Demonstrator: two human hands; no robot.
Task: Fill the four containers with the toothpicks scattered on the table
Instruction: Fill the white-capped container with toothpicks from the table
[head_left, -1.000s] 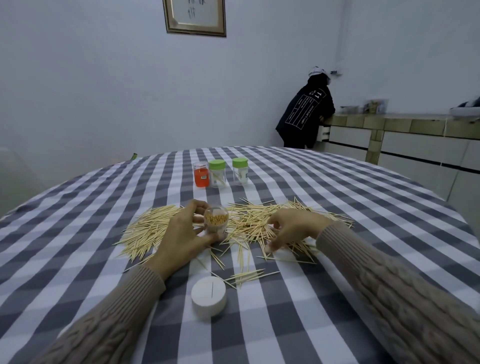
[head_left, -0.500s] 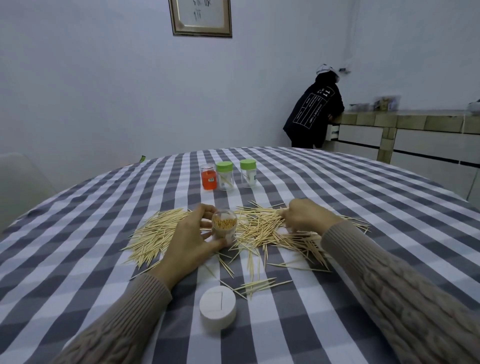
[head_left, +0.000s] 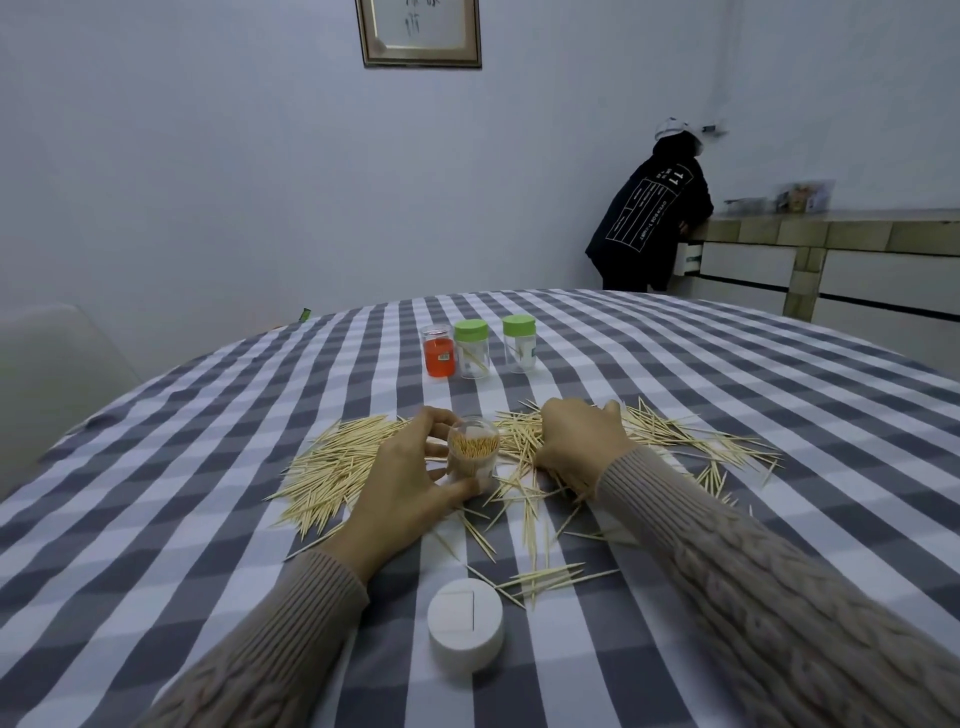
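On the near part of the tabletop (head_left: 156, 519), which was covered with a grey and white checked cloth, a white lid (head_left: 466, 630) lay flat between the two sleeved forearms, and a few loose toothpicks lay just beyond it. Further from the person, the left hand (head_left: 410, 483) grasped a small clear container (head_left: 473, 453); the thumb and fingers were curled around its wall, and the container was tilted toward the camera, so that the ends of many toothpicks packed inside it were visible. Just to the right of the container, the right hand (head_left: 579, 441) rested on the scattered toothpicks (head_left: 670, 436) with its fingers bent down into the pile, but I could not tell if it pinched any of them or only touched them. Another heap of toothpicks (head_left: 337, 467) lay to the left of the left hand, more neatly in one direction. Behind both hands, well apart from them, three more containers stood upright in a row: an orange container (head_left: 439, 351) without a lid, then a green-lidded container (head_left: 471, 349) touching it or just beside it, then a second green-lidded container (head_left: 519, 344) a little apart on the right. Far behind the tabletop, a person in a dark jacket (head_left: 649, 218) leaned at a tiled counter (head_left: 831, 228), and a framed picture (head_left: 420, 31) hung on the wall.
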